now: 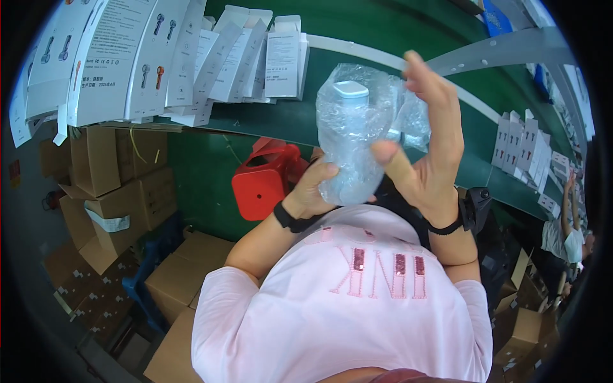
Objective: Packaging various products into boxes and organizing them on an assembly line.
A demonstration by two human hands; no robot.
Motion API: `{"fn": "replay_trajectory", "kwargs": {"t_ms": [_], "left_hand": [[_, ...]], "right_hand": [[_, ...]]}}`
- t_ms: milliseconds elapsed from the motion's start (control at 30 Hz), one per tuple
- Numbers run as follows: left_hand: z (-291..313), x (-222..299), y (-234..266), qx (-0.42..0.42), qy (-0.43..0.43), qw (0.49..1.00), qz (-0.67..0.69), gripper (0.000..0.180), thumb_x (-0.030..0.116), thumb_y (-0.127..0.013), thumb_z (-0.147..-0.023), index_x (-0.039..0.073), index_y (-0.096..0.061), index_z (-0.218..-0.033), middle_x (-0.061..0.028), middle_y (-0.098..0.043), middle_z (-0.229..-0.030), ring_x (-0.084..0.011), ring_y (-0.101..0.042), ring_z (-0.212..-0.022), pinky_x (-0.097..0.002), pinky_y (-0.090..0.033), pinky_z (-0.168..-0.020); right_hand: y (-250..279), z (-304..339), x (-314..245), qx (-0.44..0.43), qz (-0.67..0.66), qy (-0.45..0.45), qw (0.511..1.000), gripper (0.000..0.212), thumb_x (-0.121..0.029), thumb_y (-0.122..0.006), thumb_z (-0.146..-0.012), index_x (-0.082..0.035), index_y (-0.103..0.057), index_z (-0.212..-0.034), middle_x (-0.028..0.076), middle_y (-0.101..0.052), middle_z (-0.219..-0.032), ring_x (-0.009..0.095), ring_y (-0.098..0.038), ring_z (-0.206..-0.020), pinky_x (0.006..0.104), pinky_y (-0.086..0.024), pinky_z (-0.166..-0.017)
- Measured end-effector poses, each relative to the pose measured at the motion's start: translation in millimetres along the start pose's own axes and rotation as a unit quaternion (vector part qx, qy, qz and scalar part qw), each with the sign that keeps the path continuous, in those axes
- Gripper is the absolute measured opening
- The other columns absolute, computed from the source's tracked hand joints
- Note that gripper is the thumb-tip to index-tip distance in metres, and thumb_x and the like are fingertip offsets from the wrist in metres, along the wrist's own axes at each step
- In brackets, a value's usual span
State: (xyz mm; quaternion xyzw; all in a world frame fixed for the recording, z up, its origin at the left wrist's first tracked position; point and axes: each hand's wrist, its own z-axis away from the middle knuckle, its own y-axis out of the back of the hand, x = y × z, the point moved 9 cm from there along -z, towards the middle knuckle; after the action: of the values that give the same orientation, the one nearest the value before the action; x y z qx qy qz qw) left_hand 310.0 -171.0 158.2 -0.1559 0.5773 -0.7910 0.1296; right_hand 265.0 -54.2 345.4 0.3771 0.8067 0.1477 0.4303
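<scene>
My left hand (310,190) is closed round the lower left side of a bubble-wrapped device (350,137), held upright in front of my chest. Through the clear wrap shows a pale blue body with a flat, rounded-square top; its exact kind is hard to make out. Raised at the right of the package, my right hand (437,143) has its fingers stretched up and its thumb apart, close to the wrap. Whether the thumb touches it I cannot tell. Behind, partly hidden by my right hand, another bubble-wrapped piece (414,121) lies on the green worktable (306,118).
White printed cartons (284,57) stand in a row along the table's left, with more cartons (520,147) at the right. A red plastic stool (255,191) is below the table edge. Brown cardboard boxes (185,271) are stacked at left. Another person (568,239) is at far right.
</scene>
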Motion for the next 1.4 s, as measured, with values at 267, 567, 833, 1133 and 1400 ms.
{"fn": "replay_trajectory", "kwargs": {"t_ms": [267,567,833,1133,1400], "left_hand": [[-2,62,35,0.112,-0.092,0.888,-0.437,0.065,0.022,-0.069,-0.081,0.001,-0.043,-0.136,-0.0106,-0.057,-0.122,-0.0177,-0.056,-0.110,-0.0323,-0.047,-0.092],[39,59,118,0.319,-0.169,0.826,-0.433,0.047,0.012,-0.065,-0.088,0.001,-0.049,-0.130,-0.0103,-0.058,-0.122,-0.0185,-0.055,-0.112,-0.0315,-0.045,-0.095],[58,116,83,0.427,-0.338,0.553,-0.631,0.083,0.013,-0.079,-0.073,0.000,-0.035,-0.141,-0.0160,-0.048,-0.129,-0.0248,-0.053,-0.112,-0.0345,-0.044,-0.097],[-30,196,68,0.467,-0.269,0.327,-0.776,0.095,0.024,-0.078,-0.067,-0.012,-0.025,-0.138,-0.0279,-0.041,-0.129,-0.0409,-0.039,-0.118,-0.0479,-0.032,-0.102],[22,142,51,0.276,-0.482,0.537,-0.635,0.084,0.000,-0.071,-0.059,0.003,-0.034,-0.133,-0.0163,-0.043,-0.131,-0.0341,-0.039,-0.123,-0.0420,-0.031,-0.104]], "right_hand": [[-77,75,111,-0.439,-0.251,-0.392,0.768,0.056,-0.034,-0.076,-0.077,0.001,-0.058,-0.116,0.009,-0.064,-0.093,0.014,-0.058,-0.063,0.0241,-0.046,-0.055],[-150,-35,445,0.014,-0.576,-0.548,0.607,0.021,-0.015,-0.059,-0.092,-0.002,-0.053,-0.108,0.013,-0.062,-0.100,0.023,-0.061,-0.078,0.0308,-0.055,-0.066],[-191,-115,686,0.218,-0.553,-0.476,0.649,0.030,-0.015,-0.042,-0.097,0.002,-0.050,-0.120,0.018,-0.060,-0.109,0.034,-0.060,-0.098,0.0430,-0.052,-0.084],[-210,-88,589,0.104,-0.387,-0.564,0.722,0.039,-0.005,-0.046,-0.093,0.005,-0.042,-0.131,0.024,-0.030,-0.139,0.042,-0.047,-0.121,0.0497,-0.042,-0.099],[-152,-35,326,-0.134,-0.309,-0.456,0.824,0.078,-0.010,-0.066,-0.085,0.004,-0.018,-0.145,0.022,-0.053,-0.123,0.026,-0.065,-0.095,0.0344,-0.053,-0.084]]}}
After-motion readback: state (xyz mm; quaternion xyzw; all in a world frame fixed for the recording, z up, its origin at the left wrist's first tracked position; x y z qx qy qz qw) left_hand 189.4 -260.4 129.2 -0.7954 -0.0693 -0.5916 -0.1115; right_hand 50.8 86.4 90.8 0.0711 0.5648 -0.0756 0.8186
